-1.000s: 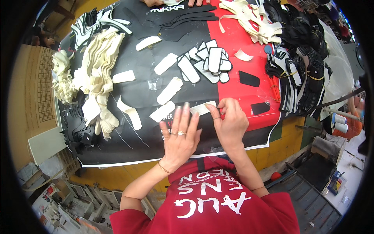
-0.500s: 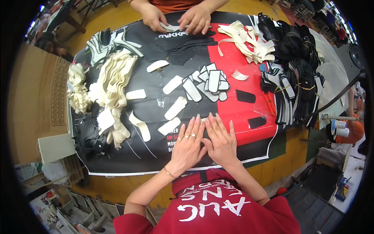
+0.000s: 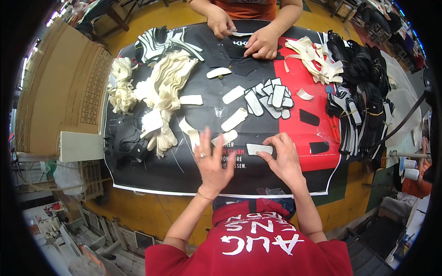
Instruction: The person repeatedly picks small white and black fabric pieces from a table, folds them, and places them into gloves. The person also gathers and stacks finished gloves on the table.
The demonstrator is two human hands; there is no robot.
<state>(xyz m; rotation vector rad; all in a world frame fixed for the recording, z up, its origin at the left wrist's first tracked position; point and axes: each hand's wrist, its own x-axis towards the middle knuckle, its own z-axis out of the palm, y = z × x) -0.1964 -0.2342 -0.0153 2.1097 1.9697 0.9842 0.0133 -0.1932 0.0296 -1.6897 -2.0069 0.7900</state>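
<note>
On the near side of the surface (image 3: pixel 267 178), our right hand (image 3: pixel 286 159) pinches a white strip (image 3: pixel 258 148); our left hand (image 3: pixel 213 169), spread, fingers forward, partly hides a cream piece (image 3: pixel 228 137). Black-edged pads (image 3: pixel 278 95) pile beyond.

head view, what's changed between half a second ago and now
The left hand has moved left, off the white strip; the right hand, flat over it before, now holds its right end with thumb and fingers. The pile of black-edged pieces stayed put.
</note>
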